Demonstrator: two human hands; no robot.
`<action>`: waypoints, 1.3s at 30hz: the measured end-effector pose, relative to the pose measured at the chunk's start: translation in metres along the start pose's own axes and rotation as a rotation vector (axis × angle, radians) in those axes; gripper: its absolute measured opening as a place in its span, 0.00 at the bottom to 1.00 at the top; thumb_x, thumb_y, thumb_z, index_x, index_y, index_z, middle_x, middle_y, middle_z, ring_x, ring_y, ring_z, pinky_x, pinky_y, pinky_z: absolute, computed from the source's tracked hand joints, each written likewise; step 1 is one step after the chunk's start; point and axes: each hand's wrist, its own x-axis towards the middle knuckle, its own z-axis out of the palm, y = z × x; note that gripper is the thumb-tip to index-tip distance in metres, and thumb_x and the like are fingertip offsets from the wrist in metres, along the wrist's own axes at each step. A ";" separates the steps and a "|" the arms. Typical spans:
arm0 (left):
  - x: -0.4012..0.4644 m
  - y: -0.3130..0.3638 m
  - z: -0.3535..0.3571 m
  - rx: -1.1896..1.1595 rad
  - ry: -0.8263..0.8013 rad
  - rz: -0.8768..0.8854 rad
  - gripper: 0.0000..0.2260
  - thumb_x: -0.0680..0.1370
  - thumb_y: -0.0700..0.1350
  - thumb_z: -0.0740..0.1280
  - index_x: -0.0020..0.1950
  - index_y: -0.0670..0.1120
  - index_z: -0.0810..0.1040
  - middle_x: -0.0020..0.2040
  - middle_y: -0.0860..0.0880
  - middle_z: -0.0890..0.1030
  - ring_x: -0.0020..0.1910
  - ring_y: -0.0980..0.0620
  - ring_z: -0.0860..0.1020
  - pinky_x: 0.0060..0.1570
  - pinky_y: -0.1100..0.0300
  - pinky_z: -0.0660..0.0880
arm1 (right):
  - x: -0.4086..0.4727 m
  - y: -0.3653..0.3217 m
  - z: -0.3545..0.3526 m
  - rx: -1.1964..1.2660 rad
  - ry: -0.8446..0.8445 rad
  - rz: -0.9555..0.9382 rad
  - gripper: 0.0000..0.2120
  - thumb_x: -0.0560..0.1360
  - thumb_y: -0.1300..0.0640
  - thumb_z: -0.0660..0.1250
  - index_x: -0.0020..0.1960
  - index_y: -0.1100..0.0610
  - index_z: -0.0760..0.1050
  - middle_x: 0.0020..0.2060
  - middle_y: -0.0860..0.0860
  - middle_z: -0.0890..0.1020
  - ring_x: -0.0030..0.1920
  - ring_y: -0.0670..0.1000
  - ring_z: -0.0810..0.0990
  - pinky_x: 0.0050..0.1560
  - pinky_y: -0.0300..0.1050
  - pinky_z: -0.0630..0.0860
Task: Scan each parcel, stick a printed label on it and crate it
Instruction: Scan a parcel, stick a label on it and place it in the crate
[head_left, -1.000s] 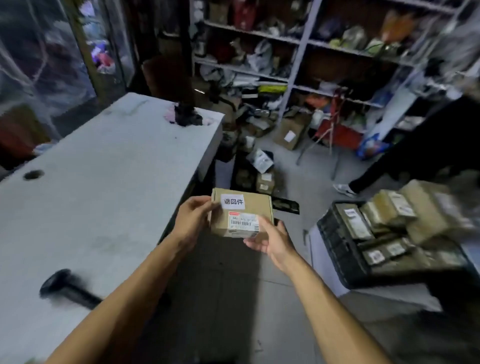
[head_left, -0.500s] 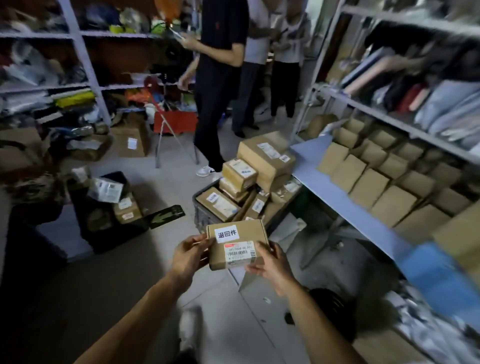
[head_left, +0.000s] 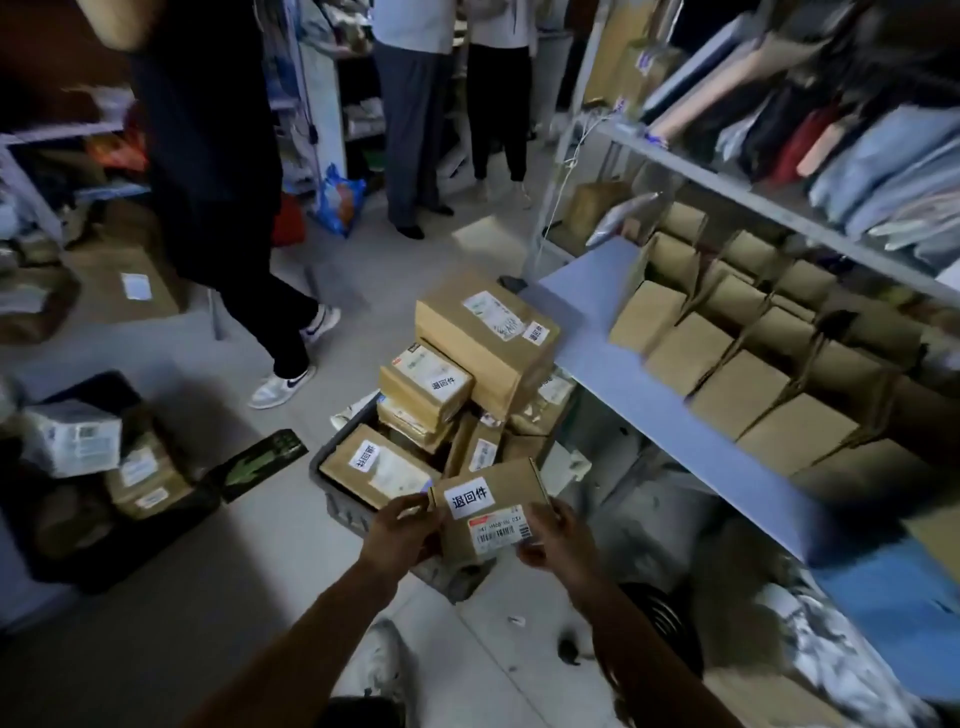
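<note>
Carried nearer the crate (head_left: 332, 499), the labelled parcel (head_left: 488, 512) is gripped by left hand (head_left: 400, 527) and right hand (head_left: 553, 535), fingers clamped on its sides for lowering in.

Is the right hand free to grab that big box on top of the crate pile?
Probably not yet: the right hand and left hand both hold the small parcel. The big box itself lies uncovered on top, farther ahead.

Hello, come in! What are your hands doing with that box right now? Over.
Both hands, left hand and right hand, holding labelled parcel. Above crate. Crate heaped with parcels.
</note>
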 end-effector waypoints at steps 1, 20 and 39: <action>0.012 0.007 -0.004 0.012 0.028 -0.012 0.09 0.76 0.38 0.74 0.54 0.44 0.79 0.48 0.41 0.83 0.42 0.46 0.82 0.34 0.59 0.82 | 0.010 -0.005 0.007 -0.044 -0.003 0.002 0.13 0.81 0.50 0.67 0.63 0.53 0.74 0.53 0.56 0.83 0.49 0.57 0.85 0.47 0.52 0.85; 0.204 0.078 -0.061 0.922 0.274 0.013 0.23 0.79 0.39 0.64 0.74 0.51 0.72 0.64 0.46 0.79 0.54 0.43 0.80 0.50 0.54 0.79 | 0.155 -0.006 0.156 -0.204 -0.481 0.332 0.03 0.80 0.67 0.65 0.51 0.61 0.74 0.50 0.57 0.80 0.49 0.52 0.81 0.42 0.34 0.79; 0.062 0.042 -0.063 0.425 0.704 -0.038 0.10 0.79 0.41 0.68 0.59 0.46 0.83 0.51 0.48 0.82 0.46 0.51 0.80 0.43 0.65 0.71 | 0.095 -0.066 0.184 -0.649 -0.709 -0.092 0.06 0.73 0.58 0.67 0.47 0.49 0.78 0.42 0.50 0.85 0.42 0.53 0.83 0.45 0.48 0.79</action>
